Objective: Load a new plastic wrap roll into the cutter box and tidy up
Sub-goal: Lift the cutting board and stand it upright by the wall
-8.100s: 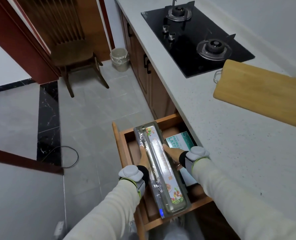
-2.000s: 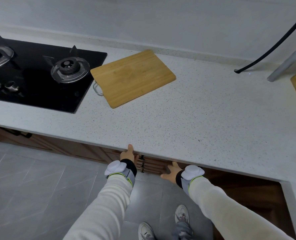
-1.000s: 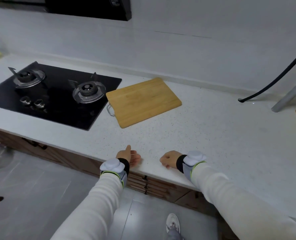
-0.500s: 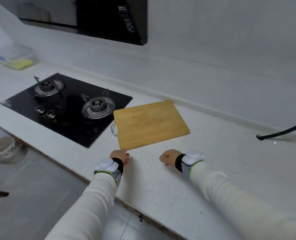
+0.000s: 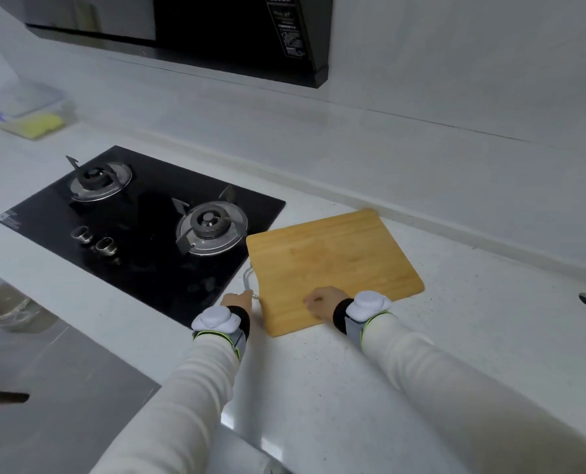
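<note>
Our left hand curls at the metal handle of the cutting board, though an actual grasp is unclear. Our right hand rests loosely curled, grasping nothing, on the board's near edge, its long side running away toward the surface's back edge.

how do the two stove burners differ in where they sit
The left burner sits farther back, away from the cutting board; the right burner sits nearer, beside the board's edge. The knobs lie in front of the left one. Both are round, unlit and bare.

White speckled counter backed by white wall. Black gas hob set near left edge; dark hood mounted above. Grey floor seen below.
</note>
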Demonstrator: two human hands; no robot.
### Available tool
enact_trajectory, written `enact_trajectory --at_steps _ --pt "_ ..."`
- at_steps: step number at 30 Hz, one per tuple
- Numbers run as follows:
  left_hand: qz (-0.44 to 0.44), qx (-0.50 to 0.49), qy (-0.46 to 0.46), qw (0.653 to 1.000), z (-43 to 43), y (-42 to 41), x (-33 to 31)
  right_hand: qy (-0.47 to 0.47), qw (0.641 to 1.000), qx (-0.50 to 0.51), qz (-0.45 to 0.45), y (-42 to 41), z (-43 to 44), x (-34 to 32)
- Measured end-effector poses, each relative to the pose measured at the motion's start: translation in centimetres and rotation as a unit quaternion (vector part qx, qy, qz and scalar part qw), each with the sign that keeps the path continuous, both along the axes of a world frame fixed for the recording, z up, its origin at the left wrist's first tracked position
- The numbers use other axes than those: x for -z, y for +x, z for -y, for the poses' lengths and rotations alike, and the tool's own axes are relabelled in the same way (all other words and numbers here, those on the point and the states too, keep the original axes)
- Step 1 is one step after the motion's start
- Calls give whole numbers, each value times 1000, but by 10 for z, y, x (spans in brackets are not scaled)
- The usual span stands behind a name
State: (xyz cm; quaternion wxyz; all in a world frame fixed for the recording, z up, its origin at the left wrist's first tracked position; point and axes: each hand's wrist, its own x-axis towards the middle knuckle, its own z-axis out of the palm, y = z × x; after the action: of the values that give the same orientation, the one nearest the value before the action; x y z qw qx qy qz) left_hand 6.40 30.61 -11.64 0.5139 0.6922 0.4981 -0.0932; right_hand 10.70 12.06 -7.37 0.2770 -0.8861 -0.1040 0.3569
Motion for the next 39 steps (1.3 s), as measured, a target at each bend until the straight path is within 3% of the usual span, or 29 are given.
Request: enact_trajectory --at_steps 9,17,20,29,39 --pt "20 56 -6 998 -24 47 20 -6 999 42 2 29 -31 15" --pt "45 -4 -51 998 -28 56 23 12 997 73 16 49 -29 21" --pt "36 48 -33 998 -29 60 29 8 998 59 28 55 -25 19" --pt "101 9 -92 991 -6 57 -6 18 994 48 98 55 -18 10" --pt "198 -8 -12 980 29 58 -64 75 980 77 168 49 17 -16"
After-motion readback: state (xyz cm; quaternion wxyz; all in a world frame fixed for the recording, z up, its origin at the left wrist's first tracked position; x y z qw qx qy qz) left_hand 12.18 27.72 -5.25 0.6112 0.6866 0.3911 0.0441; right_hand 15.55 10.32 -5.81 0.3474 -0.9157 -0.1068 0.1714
